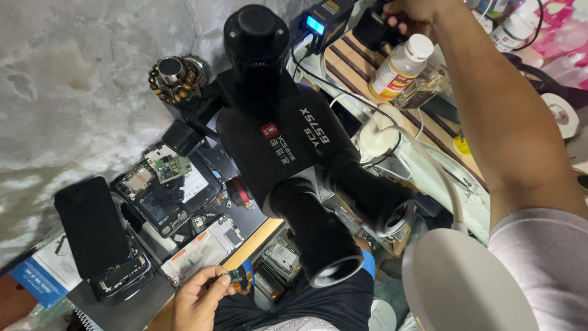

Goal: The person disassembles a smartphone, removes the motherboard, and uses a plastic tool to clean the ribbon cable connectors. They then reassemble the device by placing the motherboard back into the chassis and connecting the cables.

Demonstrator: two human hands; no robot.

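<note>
My left hand is at the bottom, pinching a small orange and blue flex part between thumb and fingers, just below an opened phone frame. My right arm stretches up to the top right, where my right hand closes on a dark object near a small unit with a blue lit display. A large black stereo microscope fills the middle, its two eyepieces pointing toward me. Under it lies a disassembled phone with a green circuit board.
A black phone screen lies at the left on a dark mat. A white-capped bottle and a clear glass bottle stand on a slatted wooden rack. A round white lamp head sits at bottom right. A ring of bits stands behind.
</note>
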